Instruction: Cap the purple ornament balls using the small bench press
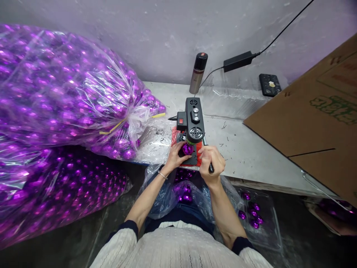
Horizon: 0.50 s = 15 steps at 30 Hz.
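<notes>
A black tabletop press machine (194, 117) with a red switch and a side lever stands on the bench, over a red sheet (199, 158). Under its head sits a shiny purple ball (187, 149). My left hand (175, 155) grips this ball between thumb and fingers. My right hand (212, 162) is wrapped around the lever handle (211, 169), whose black end pokes out below the fist. In my lap, a clear plastic bag (158, 203) holds more purple balls (186, 193).
Big clear bags of purple balls (64, 89) crowd the left. Behind the machine stand a spray can (198, 73), a power adapter (238, 61) and a dark phone (270, 85). A cardboard box (315, 123) leans in at right. Below, a clear tray (275, 223) holds several balls.
</notes>
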Each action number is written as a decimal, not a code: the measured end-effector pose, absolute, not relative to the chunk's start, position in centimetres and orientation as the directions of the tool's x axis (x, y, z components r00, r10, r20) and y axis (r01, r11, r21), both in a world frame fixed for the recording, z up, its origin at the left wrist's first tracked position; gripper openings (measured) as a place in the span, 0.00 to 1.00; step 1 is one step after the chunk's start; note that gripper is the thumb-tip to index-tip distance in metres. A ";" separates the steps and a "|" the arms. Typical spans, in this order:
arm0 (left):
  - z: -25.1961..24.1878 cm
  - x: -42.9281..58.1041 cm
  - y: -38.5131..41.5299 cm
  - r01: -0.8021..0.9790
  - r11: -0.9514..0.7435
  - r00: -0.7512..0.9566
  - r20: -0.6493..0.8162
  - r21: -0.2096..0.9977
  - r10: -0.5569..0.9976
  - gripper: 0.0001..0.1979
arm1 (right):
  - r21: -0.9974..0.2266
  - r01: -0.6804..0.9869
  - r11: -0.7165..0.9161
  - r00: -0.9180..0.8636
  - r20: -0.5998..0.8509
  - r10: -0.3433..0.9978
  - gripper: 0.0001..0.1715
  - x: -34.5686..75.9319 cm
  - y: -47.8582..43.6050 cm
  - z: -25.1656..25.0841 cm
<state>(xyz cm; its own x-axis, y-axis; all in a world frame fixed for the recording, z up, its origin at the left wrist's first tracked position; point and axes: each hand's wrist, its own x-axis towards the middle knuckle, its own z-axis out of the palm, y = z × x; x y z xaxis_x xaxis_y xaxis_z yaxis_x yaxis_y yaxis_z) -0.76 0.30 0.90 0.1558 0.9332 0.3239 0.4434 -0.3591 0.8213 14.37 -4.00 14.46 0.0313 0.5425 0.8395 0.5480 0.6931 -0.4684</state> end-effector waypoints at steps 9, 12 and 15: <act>1.0 -0.8 0.2 0.457 -0.362 0.153 0.329 0.812 0.932 0.34 | -0.469 0.535 0.703 0.056 0.850 0.524 0.14 14.2 -4.1 12.5; 1.3 -0.8 0.1 0.458 -0.362 0.164 0.323 0.812 0.932 0.33 | -0.443 0.556 0.703 0.042 0.860 0.508 0.13 14.3 -4.1 11.5; 1.3 -0.7 0.1 0.454 -0.368 0.162 0.331 0.811 0.930 0.33 | -0.413 0.586 0.697 0.030 0.871 0.490 0.14 14.4 -4.0 10.9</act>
